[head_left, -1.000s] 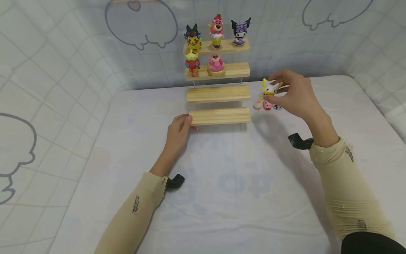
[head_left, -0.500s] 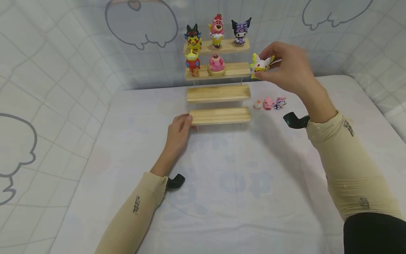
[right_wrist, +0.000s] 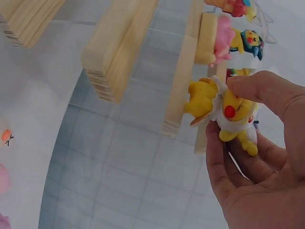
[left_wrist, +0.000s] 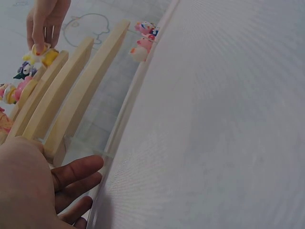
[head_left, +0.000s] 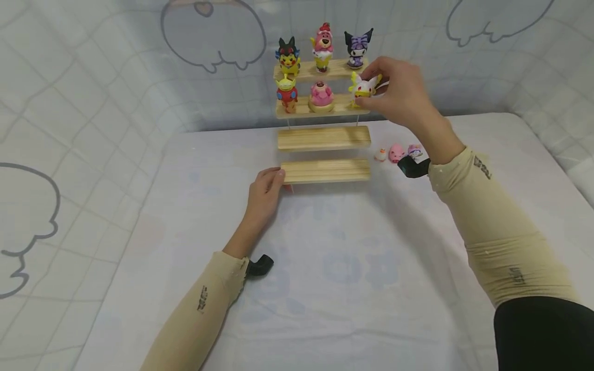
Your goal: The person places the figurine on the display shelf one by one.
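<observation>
Right hand point(head_left: 394, 90): It pinches the yellow toy point(head_left: 363, 87), thumb on one side and fingers on the other. A second ago it was lower down, by the small toys. Half a second ago it was just past the right end of the second shelf point(head_left: 303, 111). Now it has come left, to that shelf's right end.
Yellow toy: It is at the right hand's fingertips, at the right end of the second shelf. I can't tell if its bottom touches the wood.
Second shelf: Left of the right hand sits the pink toy point(head_left: 321, 98), then the red toy point(head_left: 287, 95). Both stayed put.
Top shelf point(head_left: 337, 70): It is up and left of the right hand. The purple toy point(head_left: 357, 51) is nearest the hand, then the bear point(head_left: 323, 46), then the black-eared toy point(head_left: 289, 57), same as before.
Left hand point(head_left: 263, 198): Its thumb rests on the left end of the bottom shelf point(head_left: 327, 171), and its other fingers reach out loosely. It has not moved.
Third shelf point(head_left: 325, 139): It is up and right of the left hand.
Small toys: The white one point(head_left: 380, 154), the pig point(head_left: 396, 153) and the little purple one point(head_left: 414, 150) sit on the surface point(head_left: 325, 299) below the right hand. A second ago that hand hid part of them.
</observation>
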The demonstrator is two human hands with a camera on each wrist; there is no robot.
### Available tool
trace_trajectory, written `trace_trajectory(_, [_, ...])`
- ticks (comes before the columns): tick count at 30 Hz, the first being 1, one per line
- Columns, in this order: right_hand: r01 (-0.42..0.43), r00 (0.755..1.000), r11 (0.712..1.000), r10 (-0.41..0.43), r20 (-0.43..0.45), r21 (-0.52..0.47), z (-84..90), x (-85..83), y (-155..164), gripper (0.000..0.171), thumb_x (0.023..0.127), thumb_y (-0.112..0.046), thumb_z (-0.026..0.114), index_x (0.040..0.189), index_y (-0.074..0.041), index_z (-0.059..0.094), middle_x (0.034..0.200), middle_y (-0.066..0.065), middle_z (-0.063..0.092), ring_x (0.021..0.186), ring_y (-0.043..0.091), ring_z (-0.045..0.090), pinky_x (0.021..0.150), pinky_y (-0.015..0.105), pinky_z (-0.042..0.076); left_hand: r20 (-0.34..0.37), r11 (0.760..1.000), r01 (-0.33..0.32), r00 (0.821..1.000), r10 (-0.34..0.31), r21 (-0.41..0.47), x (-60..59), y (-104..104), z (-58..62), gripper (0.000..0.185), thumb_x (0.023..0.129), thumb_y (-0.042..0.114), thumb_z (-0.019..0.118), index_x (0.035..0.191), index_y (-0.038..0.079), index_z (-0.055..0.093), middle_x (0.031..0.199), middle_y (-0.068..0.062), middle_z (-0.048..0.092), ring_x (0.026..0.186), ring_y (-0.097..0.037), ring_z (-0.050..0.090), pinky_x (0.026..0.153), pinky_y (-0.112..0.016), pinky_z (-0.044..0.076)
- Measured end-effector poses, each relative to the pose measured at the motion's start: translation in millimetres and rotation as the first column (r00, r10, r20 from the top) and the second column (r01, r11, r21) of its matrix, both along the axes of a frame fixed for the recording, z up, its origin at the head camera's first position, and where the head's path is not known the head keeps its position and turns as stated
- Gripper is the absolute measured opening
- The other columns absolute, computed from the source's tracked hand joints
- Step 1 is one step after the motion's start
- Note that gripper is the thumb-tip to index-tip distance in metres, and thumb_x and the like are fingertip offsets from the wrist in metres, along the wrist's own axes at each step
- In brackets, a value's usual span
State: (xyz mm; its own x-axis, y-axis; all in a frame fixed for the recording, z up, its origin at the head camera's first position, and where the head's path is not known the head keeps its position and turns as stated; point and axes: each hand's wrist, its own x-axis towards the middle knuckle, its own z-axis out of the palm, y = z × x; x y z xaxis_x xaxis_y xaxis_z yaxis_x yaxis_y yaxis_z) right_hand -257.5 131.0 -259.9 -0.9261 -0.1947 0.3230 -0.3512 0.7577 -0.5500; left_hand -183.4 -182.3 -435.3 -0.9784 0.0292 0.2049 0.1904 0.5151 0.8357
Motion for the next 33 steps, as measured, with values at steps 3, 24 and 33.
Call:
trace_trajectory(3, [0.01,1.0,1.0,-0.01,0.001,0.001,-2.1,-1.2,-1,0.049,0.093,-0.029,0.08,0.135,-0.009,0.063,0.126,0.008,0.069,0.107,0.022,0.068,0.087,0.025,0.052,-0.005,1.0,0.003,1.0,-0.003,-0.004,-0.1,1,0.7,0.052,0.112,0.043,0.047,0.086,0.006,0.073,0.145,-0.015,0.062,0.141,-0.03,0.054,0.119,-0.049,0.041])
trace_trajectory(24, [-0.023,1.0,0.99,0.025,0.013,-0.137,-17.0,-11.2,-3,0.06,0.091,-0.012,0.083,0.143,-0.011,0.054,0.129,0.013,0.068,0.12,0.025,0.069,0.102,0.037,0.058,-0.012,1.0,0.004,1.0,-0.004,-0.008,1.0,1,0.7,0.052,0.112,0.043,0.046,0.088,0.007,0.074,0.144,-0.015,0.062,0.141,-0.03,0.054,0.117,-0.049,0.042])
trace_trajectory(33, [-0.06,0.997,0.991,0.053,-0.06,-0.12,-23.0,-12.6,-3,0.065,0.092,-0.007,0.08,0.148,-0.011,0.048,0.131,0.013,0.068,0.121,0.023,0.068,0.101,0.037,0.059,-0.003,1.0,-0.002,1.0,0.002,-0.017,2.0,1,2.9,0.049,0.112,0.04,0.048,0.11,0.001,0.077,0.145,-0.017,0.062,0.141,-0.031,0.053,0.118,-0.049,0.041])
